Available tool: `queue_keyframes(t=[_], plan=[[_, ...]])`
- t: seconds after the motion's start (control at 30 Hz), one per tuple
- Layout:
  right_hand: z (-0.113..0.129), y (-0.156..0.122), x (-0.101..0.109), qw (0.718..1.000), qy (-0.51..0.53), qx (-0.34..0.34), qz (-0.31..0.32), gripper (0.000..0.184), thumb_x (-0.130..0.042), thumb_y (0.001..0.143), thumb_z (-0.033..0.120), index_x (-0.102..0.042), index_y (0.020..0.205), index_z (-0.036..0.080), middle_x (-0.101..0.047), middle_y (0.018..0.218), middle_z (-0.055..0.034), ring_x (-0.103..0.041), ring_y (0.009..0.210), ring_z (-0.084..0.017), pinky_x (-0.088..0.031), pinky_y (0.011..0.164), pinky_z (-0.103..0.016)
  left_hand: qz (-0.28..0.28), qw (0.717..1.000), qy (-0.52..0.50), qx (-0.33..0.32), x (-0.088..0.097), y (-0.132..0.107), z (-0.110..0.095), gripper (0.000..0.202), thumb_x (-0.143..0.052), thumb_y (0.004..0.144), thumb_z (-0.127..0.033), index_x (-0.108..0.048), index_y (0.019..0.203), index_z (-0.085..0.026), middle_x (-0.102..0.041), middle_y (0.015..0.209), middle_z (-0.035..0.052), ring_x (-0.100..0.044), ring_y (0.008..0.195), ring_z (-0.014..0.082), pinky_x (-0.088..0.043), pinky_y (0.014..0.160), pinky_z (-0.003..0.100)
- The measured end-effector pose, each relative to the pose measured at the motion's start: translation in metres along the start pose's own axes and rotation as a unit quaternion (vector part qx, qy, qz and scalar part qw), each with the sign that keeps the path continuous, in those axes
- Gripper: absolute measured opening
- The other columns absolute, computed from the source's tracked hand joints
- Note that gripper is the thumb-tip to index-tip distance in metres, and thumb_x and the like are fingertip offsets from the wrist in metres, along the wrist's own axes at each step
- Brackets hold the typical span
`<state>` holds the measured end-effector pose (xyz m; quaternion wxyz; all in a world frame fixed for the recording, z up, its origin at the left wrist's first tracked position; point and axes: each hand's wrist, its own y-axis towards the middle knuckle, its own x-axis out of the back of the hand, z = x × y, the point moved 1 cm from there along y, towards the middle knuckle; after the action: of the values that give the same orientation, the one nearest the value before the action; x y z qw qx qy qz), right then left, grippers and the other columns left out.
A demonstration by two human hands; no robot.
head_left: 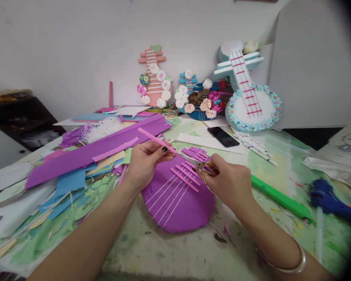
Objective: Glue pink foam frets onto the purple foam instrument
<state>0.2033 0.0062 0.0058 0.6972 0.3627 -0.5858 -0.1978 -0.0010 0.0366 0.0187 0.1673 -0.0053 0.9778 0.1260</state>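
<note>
My left hand (148, 160) pinches a thin pink paper strip (152, 137) between thumb and fingers. In my right hand (226, 177) is a pair of scissors (201, 165) with gold-coloured handles. The blades point left and meet the right end of the strip; whether they are closed on it I cannot tell. Beneath both hands lies a purple paper lute model (181, 210) with white strings along its body. Pink bars (185, 179) lie across those strings, and its neck end points away from me, partly hidden by the scissors and right hand.
Paper scraps (90, 203), a long purple sheet (96, 150) and white string (102, 130) crowd the left. Behind are a phone (223, 136) and several decorated instrument models (253, 105). At right lie a green cutter-like tool (280, 196) and a blue glue gun (333, 201).
</note>
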Motion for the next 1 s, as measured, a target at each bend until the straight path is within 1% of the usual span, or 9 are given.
queue_keyframes(t=[0.1,0.23,0.47,0.63,0.83,1.0], plan=[[-0.0001,-0.0002,-0.0001,1.000,0.008,-0.004,0.024,0.024,-0.060,0.074,0.040,-0.054,0.063,0.020,-0.058,0.047,0.0018,-0.049,0.041,-0.013,-0.017,0.048,-0.023,0.007,1.000,-0.001,0.003,-0.0002,0.0000,0.0006,0.020,-0.082,0.061,-0.025,-0.073,0.074,-0.012,-0.072,0.067,0.0046,-0.069,0.060,0.0139,-0.058,0.060,0.020],[0.0008,-0.0006,-0.0008,0.999,0.022,-0.015,0.044,0.026,-0.059,0.074,0.042,-0.054,0.063,0.020,-0.055,0.045,0.0025,-0.049,0.041,-0.013,-0.018,0.048,-0.023,0.021,1.000,-0.004,0.012,-0.0019,-0.0009,0.0009,0.020,-0.082,0.061,-0.024,-0.073,0.074,-0.012,-0.072,0.066,0.0044,-0.069,0.060,0.0138,-0.058,0.059,0.019],[0.0011,-0.0020,-0.0026,0.999,0.033,-0.017,0.030,0.029,-0.058,0.075,0.044,-0.053,0.060,0.019,-0.054,0.044,0.0022,-0.048,0.040,-0.012,-0.020,0.047,-0.022,0.014,1.000,-0.007,0.012,-0.0017,-0.0009,0.0028,0.020,-0.082,0.060,-0.024,-0.073,0.073,-0.013,-0.072,0.065,0.0039,-0.069,0.059,0.0140,-0.058,0.058,0.019],[0.0012,-0.0028,-0.0032,0.997,0.054,-0.018,0.049,0.027,-0.060,0.074,0.044,-0.055,0.066,0.019,-0.058,0.048,0.0024,-0.049,0.042,-0.012,-0.021,0.047,-0.022,0.028,0.999,0.007,0.014,-0.0018,-0.0023,0.0048,0.017,-0.081,0.062,-0.023,-0.073,0.074,-0.013,-0.072,0.066,0.0050,-0.070,0.060,0.0154,-0.059,0.058,0.020],[0.0021,-0.0033,-0.0046,0.996,0.067,-0.020,0.047,0.029,-0.058,0.075,0.045,-0.054,0.063,0.019,-0.055,0.047,0.0030,-0.046,0.040,-0.011,-0.021,0.046,-0.022,0.028,0.999,0.029,0.020,-0.0028,-0.0034,0.0063,0.020,-0.080,0.062,-0.025,-0.073,0.075,-0.012,-0.073,0.066,0.0072,-0.071,0.062,0.0194,-0.060,0.060,0.025],[0.0017,-0.0033,-0.0050,0.996,0.068,-0.020,0.051,0.030,-0.059,0.075,0.047,-0.054,0.064,0.019,-0.055,0.049,0.0032,-0.046,0.041,-0.011,-0.021,0.046,-0.022,0.031,0.999,0.022,0.018,-0.0029,-0.0032,0.0064,0.018,-0.080,0.062,-0.024,-0.073,0.074,-0.012,-0.072,0.065,0.0068,-0.071,0.062,0.0190,-0.060,0.058,0.024]])
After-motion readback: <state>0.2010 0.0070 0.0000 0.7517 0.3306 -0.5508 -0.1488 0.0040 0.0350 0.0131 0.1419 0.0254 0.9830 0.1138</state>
